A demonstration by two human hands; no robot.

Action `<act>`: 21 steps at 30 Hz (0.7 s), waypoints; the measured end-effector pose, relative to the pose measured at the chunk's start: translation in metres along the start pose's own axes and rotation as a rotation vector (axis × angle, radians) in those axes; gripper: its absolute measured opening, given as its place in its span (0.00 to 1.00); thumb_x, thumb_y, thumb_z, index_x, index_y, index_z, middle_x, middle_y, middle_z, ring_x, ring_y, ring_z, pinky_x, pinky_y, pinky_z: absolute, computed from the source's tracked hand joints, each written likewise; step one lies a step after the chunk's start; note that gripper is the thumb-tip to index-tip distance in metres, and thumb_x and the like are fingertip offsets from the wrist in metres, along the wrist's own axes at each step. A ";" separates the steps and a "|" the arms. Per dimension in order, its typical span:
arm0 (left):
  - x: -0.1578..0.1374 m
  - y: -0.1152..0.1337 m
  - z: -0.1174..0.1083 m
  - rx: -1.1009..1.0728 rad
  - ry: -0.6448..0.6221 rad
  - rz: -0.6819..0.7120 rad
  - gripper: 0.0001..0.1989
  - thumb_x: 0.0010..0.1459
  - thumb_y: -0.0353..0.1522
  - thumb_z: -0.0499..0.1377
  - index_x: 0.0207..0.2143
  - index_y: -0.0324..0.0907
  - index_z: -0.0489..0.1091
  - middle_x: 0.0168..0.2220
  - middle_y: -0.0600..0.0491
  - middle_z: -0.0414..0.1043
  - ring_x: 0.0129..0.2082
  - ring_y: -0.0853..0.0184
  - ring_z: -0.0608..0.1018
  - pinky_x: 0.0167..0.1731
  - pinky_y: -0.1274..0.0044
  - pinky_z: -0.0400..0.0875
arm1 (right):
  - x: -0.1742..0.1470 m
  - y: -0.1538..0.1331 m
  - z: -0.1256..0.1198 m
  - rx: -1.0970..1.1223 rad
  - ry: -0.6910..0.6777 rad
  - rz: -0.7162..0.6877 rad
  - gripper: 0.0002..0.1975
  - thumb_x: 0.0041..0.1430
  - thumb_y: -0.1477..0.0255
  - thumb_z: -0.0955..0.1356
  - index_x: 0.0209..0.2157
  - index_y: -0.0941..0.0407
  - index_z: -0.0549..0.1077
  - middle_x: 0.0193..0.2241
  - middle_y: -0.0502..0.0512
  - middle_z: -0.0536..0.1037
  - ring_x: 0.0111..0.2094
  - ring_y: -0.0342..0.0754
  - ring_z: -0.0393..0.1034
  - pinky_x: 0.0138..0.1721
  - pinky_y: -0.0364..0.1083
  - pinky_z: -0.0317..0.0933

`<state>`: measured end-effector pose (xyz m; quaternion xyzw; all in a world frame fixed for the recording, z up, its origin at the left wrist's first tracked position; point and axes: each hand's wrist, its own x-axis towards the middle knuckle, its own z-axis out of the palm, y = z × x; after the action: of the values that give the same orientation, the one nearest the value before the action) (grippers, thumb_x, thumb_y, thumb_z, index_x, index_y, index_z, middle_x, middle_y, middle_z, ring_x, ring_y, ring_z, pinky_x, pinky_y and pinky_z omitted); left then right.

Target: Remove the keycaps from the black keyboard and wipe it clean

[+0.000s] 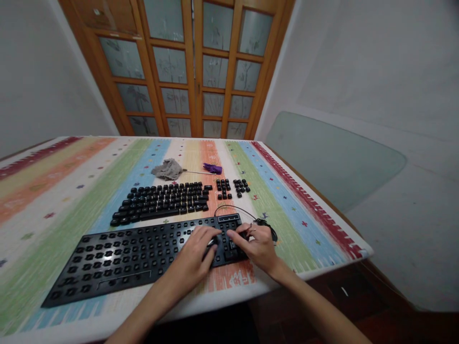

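Observation:
A black keyboard (118,258) lies at the table's front edge, most of its key positions showing bare switch posts without caps. Over its right part my left hand (197,251) is curled, thumb and fingers closing around a small dark, shiny thing (213,241) too small to name. My right hand (260,244) bends over the number-pad end with thumb and fingers drawn together; what they pinch is hidden. Behind the keyboard, loose black keycaps (161,200) are laid out in keyboard order, with smaller groups of keycaps (224,188) to their right.
A grey cloth (168,169) and a purple cloth (213,168) lie farther back, with a thin rod (199,172) between them. A black cable (267,224) is bundled beside my right hand. The striped tablecloth (304,205) covers the table; glass-paned wooden doors (193,71) stand behind.

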<state>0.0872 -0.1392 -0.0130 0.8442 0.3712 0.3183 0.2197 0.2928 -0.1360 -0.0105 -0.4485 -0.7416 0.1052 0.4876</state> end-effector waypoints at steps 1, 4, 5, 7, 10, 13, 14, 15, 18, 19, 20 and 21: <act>-0.002 0.004 0.004 0.007 -0.016 0.001 0.13 0.66 0.27 0.51 0.51 0.45 0.67 0.48 0.48 0.72 0.51 0.59 0.72 0.53 0.63 0.70 | 0.001 0.000 0.000 0.004 -0.001 0.015 0.18 0.63 0.62 0.69 0.21 0.56 0.74 0.16 0.49 0.74 0.17 0.41 0.68 0.24 0.41 0.60; -0.007 0.013 0.012 0.045 -0.029 0.021 0.14 0.69 0.29 0.47 0.50 0.42 0.69 0.48 0.48 0.73 0.51 0.60 0.72 0.55 0.63 0.70 | 0.001 0.001 0.000 0.013 0.003 0.069 0.20 0.63 0.61 0.69 0.21 0.56 0.73 0.13 0.47 0.72 0.14 0.40 0.66 0.23 0.41 0.59; -0.008 0.015 0.014 0.063 -0.024 0.030 0.14 0.69 0.29 0.46 0.49 0.41 0.70 0.48 0.47 0.73 0.52 0.60 0.71 0.56 0.62 0.70 | 0.000 0.001 0.000 0.016 0.005 0.085 0.20 0.63 0.61 0.69 0.21 0.56 0.73 0.13 0.47 0.72 0.14 0.40 0.66 0.22 0.41 0.59; -0.010 0.017 0.016 0.095 -0.015 0.042 0.15 0.69 0.29 0.46 0.50 0.39 0.70 0.49 0.46 0.73 0.53 0.59 0.71 0.57 0.61 0.69 | -0.003 0.002 0.001 0.029 0.010 0.121 0.19 0.63 0.62 0.69 0.21 0.56 0.73 0.13 0.47 0.73 0.14 0.40 0.67 0.22 0.41 0.60; -0.012 0.017 0.021 0.143 0.010 0.042 0.14 0.67 0.28 0.49 0.50 0.37 0.70 0.49 0.44 0.73 0.54 0.57 0.71 0.56 0.59 0.71 | -0.007 0.004 0.004 0.081 0.034 0.198 0.18 0.62 0.62 0.70 0.22 0.56 0.73 0.14 0.47 0.74 0.14 0.41 0.68 0.20 0.40 0.61; -0.015 0.014 0.027 0.196 0.051 0.054 0.14 0.65 0.27 0.51 0.50 0.36 0.70 0.49 0.43 0.73 0.54 0.55 0.71 0.55 0.57 0.72 | -0.009 0.007 0.007 0.165 0.088 0.303 0.18 0.61 0.60 0.70 0.22 0.56 0.73 0.14 0.47 0.74 0.13 0.41 0.68 0.18 0.39 0.61; -0.016 0.013 0.029 0.209 0.064 0.063 0.13 0.64 0.27 0.52 0.49 0.36 0.70 0.50 0.43 0.73 0.54 0.55 0.71 0.55 0.57 0.72 | -0.010 0.008 0.008 0.188 0.101 0.330 0.18 0.61 0.60 0.70 0.22 0.56 0.73 0.14 0.47 0.74 0.12 0.41 0.67 0.18 0.39 0.61; -0.017 0.012 0.031 0.220 0.073 0.074 0.13 0.64 0.27 0.52 0.49 0.36 0.70 0.50 0.43 0.73 0.54 0.54 0.71 0.55 0.57 0.72 | -0.010 0.009 0.009 0.204 0.106 0.349 0.18 0.61 0.60 0.70 0.23 0.56 0.73 0.14 0.47 0.74 0.12 0.41 0.67 0.17 0.39 0.61; -0.019 0.009 0.036 0.258 0.103 0.102 0.14 0.65 0.27 0.52 0.50 0.36 0.70 0.50 0.43 0.73 0.55 0.54 0.72 0.54 0.57 0.74 | -0.011 0.011 0.011 0.226 0.080 0.356 0.18 0.61 0.59 0.70 0.22 0.56 0.73 0.15 0.48 0.74 0.12 0.41 0.66 0.16 0.39 0.59; -0.020 0.008 0.037 0.272 0.114 0.108 0.14 0.65 0.27 0.52 0.50 0.36 0.70 0.50 0.43 0.73 0.55 0.53 0.72 0.54 0.58 0.74 | -0.012 0.011 0.011 0.218 0.069 0.342 0.18 0.61 0.60 0.70 0.22 0.56 0.73 0.15 0.48 0.74 0.12 0.41 0.66 0.16 0.40 0.59; -0.020 0.007 0.038 0.284 0.123 0.113 0.14 0.65 0.27 0.52 0.50 0.36 0.70 0.50 0.42 0.73 0.55 0.53 0.72 0.54 0.58 0.74 | -0.012 0.010 0.011 0.193 0.061 0.311 0.19 0.62 0.60 0.70 0.22 0.56 0.73 0.14 0.48 0.74 0.12 0.41 0.66 0.16 0.40 0.59; -0.021 0.007 0.039 0.292 0.132 0.117 0.14 0.64 0.27 0.53 0.50 0.36 0.70 0.50 0.42 0.74 0.55 0.53 0.72 0.54 0.58 0.74 | -0.012 0.009 0.010 0.152 0.054 0.260 0.19 0.62 0.61 0.69 0.21 0.56 0.73 0.14 0.48 0.73 0.13 0.41 0.66 0.18 0.40 0.60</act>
<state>0.1069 -0.1646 -0.0441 0.8646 0.3774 0.3277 0.0509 0.2909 -0.1370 -0.0282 -0.5053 -0.6537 0.2112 0.5223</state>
